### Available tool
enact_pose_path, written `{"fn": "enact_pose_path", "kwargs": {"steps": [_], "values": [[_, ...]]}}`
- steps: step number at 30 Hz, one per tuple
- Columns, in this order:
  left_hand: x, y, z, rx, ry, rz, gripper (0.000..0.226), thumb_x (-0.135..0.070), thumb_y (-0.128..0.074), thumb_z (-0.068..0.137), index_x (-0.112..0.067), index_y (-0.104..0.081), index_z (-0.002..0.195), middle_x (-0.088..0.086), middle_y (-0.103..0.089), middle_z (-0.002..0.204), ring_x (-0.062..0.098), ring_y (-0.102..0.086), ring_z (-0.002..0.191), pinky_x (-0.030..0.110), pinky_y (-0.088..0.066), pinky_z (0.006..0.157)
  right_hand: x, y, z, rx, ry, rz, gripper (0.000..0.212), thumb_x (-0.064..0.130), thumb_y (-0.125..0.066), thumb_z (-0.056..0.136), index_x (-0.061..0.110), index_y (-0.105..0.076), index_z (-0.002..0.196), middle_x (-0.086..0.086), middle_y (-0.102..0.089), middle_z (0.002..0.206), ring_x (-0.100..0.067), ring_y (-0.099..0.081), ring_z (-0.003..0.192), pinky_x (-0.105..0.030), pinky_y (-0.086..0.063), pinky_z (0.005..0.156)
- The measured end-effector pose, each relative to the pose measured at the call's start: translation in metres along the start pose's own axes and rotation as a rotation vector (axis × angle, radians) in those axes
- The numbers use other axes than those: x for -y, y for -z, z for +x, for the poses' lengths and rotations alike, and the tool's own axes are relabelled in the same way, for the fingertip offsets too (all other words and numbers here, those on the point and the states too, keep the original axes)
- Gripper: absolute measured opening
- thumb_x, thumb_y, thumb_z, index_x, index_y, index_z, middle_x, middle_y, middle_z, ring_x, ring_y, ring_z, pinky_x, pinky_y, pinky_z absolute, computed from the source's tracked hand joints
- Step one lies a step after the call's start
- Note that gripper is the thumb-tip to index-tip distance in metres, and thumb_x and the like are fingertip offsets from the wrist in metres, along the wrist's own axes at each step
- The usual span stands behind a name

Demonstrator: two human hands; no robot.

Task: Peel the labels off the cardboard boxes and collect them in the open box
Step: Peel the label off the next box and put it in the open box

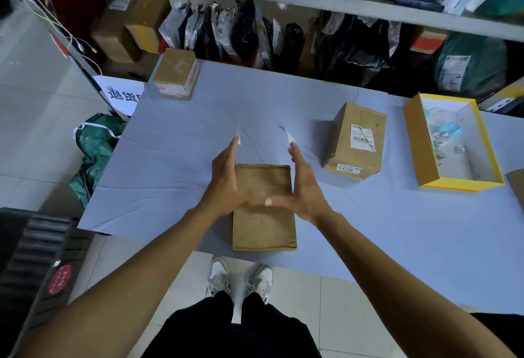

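I have both hands up over the flat cardboard box [265, 207] that lies at the near edge of the counter [170, 164], right in front of my feet. The left hand [226, 184] and the right hand [303, 187] face each other across it, palms inward, fingers [295, 153] spread and empty, thumbs almost meeting above its middle. I read that as framing the box to pick it up or turn it, since its upper face shows no label at all (anything printed may be underneath, I cannot tell). The hands look blurred, and whether they touch the cardboard yet is unclear.

Off to the right stands a taller box [354, 142], tipped so its white label [363, 137] faces up at me; the label looks torn at one corner, so that one seems half done. Further right sits the yellow-edged open box [416, 142], well apart from my hands, with bluish and white scraps lying in its bottom. It is set within easy reach of the right arm, a sensible place for dropping peeled pieces. A third box [175, 74] waits at the far left corner of the counter, with red print on its side.
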State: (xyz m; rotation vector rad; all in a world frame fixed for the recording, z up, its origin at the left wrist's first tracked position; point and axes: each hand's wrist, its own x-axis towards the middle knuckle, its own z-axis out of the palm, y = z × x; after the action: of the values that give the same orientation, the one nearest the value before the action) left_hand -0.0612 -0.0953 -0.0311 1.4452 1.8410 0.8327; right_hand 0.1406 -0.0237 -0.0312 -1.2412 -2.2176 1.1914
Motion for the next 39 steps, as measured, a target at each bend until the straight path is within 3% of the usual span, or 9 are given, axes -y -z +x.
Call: {"fn": "enact_pose_path", "kwargs": {"steps": [2, 4, 7, 12, 16, 22, 28, 34, 39], "values": [[0.007, 0.001, -0.021, 0.141, -0.098, 0.115, 0.147, -0.072, -0.08, 0.045, -0.03, 0.012, 0.152, 0.005, 0.004, 0.161, 0.016, 0.002, 0.148, 0.033, -0.013, 0.117, -0.006, -0.005, -0.018, 0.098, 0.086, -0.088, 0.143, 0.067, -0.082, 0.05, 0.027, 0.008, 0.154, 0.0, 0.006, 0.163, -0.017, 0.0, 0.15, -0.042, -0.017, 0.12], [0.013, -0.004, -0.031, 0.216, -0.111, 0.146, 0.152, -0.07, -0.084, 0.04, -0.037, 0.016, 0.15, 0.0, 0.013, 0.16, 0.01, 0.011, 0.148, 0.033, -0.01, 0.117, -0.012, -0.014, -0.027, 0.132, 0.113, -0.165, 0.146, 0.073, -0.079, 0.046, 0.027, 0.009, 0.153, -0.002, 0.015, 0.162, -0.018, 0.007, 0.15, -0.044, -0.015, 0.119], [0.012, -0.008, -0.023, 0.154, -0.075, 0.071, 0.151, -0.062, -0.09, 0.038, -0.04, 0.009, 0.151, -0.008, -0.007, 0.153, 0.005, -0.008, 0.143, 0.03, -0.025, 0.113, -0.009, -0.015, -0.018, 0.093, 0.098, -0.174, 0.141, 0.073, -0.08, 0.046, 0.029, 0.001, 0.153, -0.004, -0.004, 0.159, -0.022, -0.011, 0.147, -0.042, -0.028, 0.114], [0.006, -0.001, 0.0, 0.025, -0.01, 0.076, 0.14, -0.061, -0.089, 0.043, -0.041, -0.003, 0.151, -0.004, -0.041, 0.121, 0.012, -0.041, 0.111, 0.032, -0.045, 0.093, -0.001, -0.007, 0.007, 0.019, 0.052, -0.262, 0.123, 0.077, -0.072, 0.055, 0.034, -0.008, 0.151, -0.006, -0.039, 0.13, -0.019, -0.039, 0.114, -0.033, -0.045, 0.092], [0.002, -0.003, 0.015, -0.072, 0.013, 0.099, 0.124, -0.059, -0.085, 0.057, -0.039, -0.008, 0.152, -0.005, -0.048, 0.101, 0.011, -0.046, 0.093, 0.026, -0.047, 0.077, 0.0, -0.009, 0.022, -0.09, 0.016, -0.341, 0.104, 0.074, -0.061, 0.071, 0.032, -0.009, 0.15, -0.007, -0.051, 0.112, -0.021, -0.05, 0.097, -0.036, -0.052, 0.079], [-0.002, -0.005, 0.033, -0.213, -0.024, 0.162, 0.087, -0.033, -0.076, 0.08, -0.024, -0.026, 0.15, 0.006, -0.049, 0.114, 0.021, -0.049, 0.105, 0.032, -0.046, 0.088, 0.013, 0.007, 0.042, -0.154, 0.004, -0.399, 0.078, 0.057, -0.052, 0.087, 0.026, -0.018, 0.149, -0.013, -0.05, 0.123, -0.03, -0.053, 0.107, -0.045, -0.054, 0.079], [-0.037, 0.027, 0.05, -0.329, -0.08, 0.207, 0.026, -0.014, -0.066, 0.088, -0.011, -0.06, 0.113, 0.011, -0.048, 0.12, 0.026, -0.046, 0.112, 0.028, -0.041, 0.087, 0.043, 0.051, 0.054, -0.146, 0.017, -0.451, 0.04, 0.032, -0.062, 0.093, 0.022, -0.05, 0.129, -0.011, -0.042, 0.134, -0.029, -0.051, 0.117, -0.039, -0.051, 0.088], [-0.101, 0.072, 0.073, -0.062, -0.115, 0.25, 0.02, -0.014, -0.078, 0.075, -0.01, -0.066, 0.091, 0.008, -0.065, 0.096, 0.026, -0.059, 0.092, 0.037, -0.05, 0.078, 0.111, 0.092, 0.079, 0.074, -0.048, -0.518, 0.013, 0.019, -0.062, 0.091, 0.011, -0.069, 0.1, -0.009, -0.066, 0.104, -0.03, -0.06, 0.099, -0.034, -0.049, 0.08], [-0.129, 0.095, 0.067, 0.057, -0.14, 0.257, 0.018, -0.013, -0.082, 0.072, -0.011, -0.071, 0.085, 0.003, -0.07, 0.088, 0.018, -0.064, 0.082, 0.026, -0.05, 0.073, 0.149, 0.104, 0.071, 0.126, -0.022, -0.449, 0.01, 0.016, -0.065, 0.09, 0.011, -0.07, 0.097, -0.001, -0.06, 0.089, -0.018, -0.053, 0.085, -0.024, -0.038, 0.07]]}}
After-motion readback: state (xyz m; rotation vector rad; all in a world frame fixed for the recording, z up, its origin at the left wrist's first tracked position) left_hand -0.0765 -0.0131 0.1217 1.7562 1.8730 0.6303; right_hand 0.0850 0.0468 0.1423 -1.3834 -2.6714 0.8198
